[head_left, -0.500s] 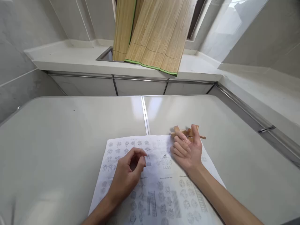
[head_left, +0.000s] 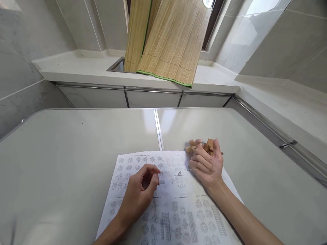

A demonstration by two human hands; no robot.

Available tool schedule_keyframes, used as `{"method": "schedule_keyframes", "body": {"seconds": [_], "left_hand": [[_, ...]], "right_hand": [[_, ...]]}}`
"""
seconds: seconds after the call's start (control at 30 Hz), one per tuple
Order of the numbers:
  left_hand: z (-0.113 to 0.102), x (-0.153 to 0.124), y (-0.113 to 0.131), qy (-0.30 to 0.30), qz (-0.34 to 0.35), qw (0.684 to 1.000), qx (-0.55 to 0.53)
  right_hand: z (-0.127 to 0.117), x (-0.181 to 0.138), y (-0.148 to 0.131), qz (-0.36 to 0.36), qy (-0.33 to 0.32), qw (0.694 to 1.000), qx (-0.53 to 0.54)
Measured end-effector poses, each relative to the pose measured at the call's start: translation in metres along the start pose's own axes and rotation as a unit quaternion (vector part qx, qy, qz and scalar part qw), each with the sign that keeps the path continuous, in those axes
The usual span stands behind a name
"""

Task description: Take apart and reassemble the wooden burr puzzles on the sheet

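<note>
My left hand (head_left: 139, 190) rests over a printed sheet (head_left: 176, 204), its fingers curled round toward the thumb. The hollow between them looks empty, though the lower fingertips are partly hidden. On the right, my right hand (head_left: 206, 168) lies palm up at the sheet's upper right edge. Its thumb and forefinger stand apart, while the other fingers are bent inward; I see nothing held. Just beyond those fingertips sit several small wooden blocks (head_left: 210, 142), partly hidden by the hand. I cannot tell whether the fingers touch them.
The sheet carries rows of small line drawings and lies on a pale table (head_left: 63, 163) with a metal seam (head_left: 158, 127) down its middle. Behind is a white counter (head_left: 84, 73) with a sink (head_left: 116, 65). A bamboo mat (head_left: 171, 47) hangs over the counter's edge.
My right forefinger has straightened and moved away from the palm near the wooden blocks. My left hand keeps its curled shape. The whole view has shifted slightly.
</note>
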State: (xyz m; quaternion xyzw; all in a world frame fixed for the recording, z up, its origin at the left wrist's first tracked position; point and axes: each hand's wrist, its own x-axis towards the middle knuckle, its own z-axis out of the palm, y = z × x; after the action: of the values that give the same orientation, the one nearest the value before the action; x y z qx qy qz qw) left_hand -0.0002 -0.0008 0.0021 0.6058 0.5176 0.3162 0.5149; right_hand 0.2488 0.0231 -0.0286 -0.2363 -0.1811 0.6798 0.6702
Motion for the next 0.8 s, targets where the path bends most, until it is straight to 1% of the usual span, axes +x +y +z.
{"method": "schedule_keyframes", "body": {"seconds": [0.03,0.1,0.17,0.2,0.27,0.33,0.47,0.7,0.8], "left_hand": [[0.000,0.000,-0.001,-0.001,0.000,1.000,0.000],[0.000,0.000,-0.003,-0.004,0.000,1.000,0.003],[0.000,0.001,-0.004,-0.012,-0.001,1.000,0.007],[0.000,0.001,-0.004,-0.014,-0.001,1.000,0.009],[0.000,0.001,-0.004,-0.015,-0.001,1.000,0.010],[0.000,0.001,-0.004,-0.012,-0.003,1.000,0.009],[0.000,0.000,-0.004,-0.011,-0.003,1.000,0.005],[0.003,-0.002,-0.001,0.010,0.005,1.000,-0.005],[0.002,-0.002,-0.002,0.000,0.004,1.000,-0.006]], "right_hand": [[-0.002,0.001,0.000,0.005,-0.012,1.000,0.028],[-0.006,0.003,0.000,0.023,-0.069,0.992,0.103],[-0.011,0.005,0.002,0.054,-0.149,0.969,0.188],[-0.014,0.007,0.003,0.069,-0.178,0.956,0.224],[-0.018,0.009,0.004,0.090,-0.204,0.937,0.269],[-0.021,0.010,0.005,0.099,-0.203,0.932,0.285],[-0.024,0.010,0.005,0.093,-0.192,0.933,0.290],[-0.024,0.010,0.006,0.073,-0.193,0.943,0.262],[-0.024,0.010,0.006,0.068,-0.181,0.950,0.244]]}}
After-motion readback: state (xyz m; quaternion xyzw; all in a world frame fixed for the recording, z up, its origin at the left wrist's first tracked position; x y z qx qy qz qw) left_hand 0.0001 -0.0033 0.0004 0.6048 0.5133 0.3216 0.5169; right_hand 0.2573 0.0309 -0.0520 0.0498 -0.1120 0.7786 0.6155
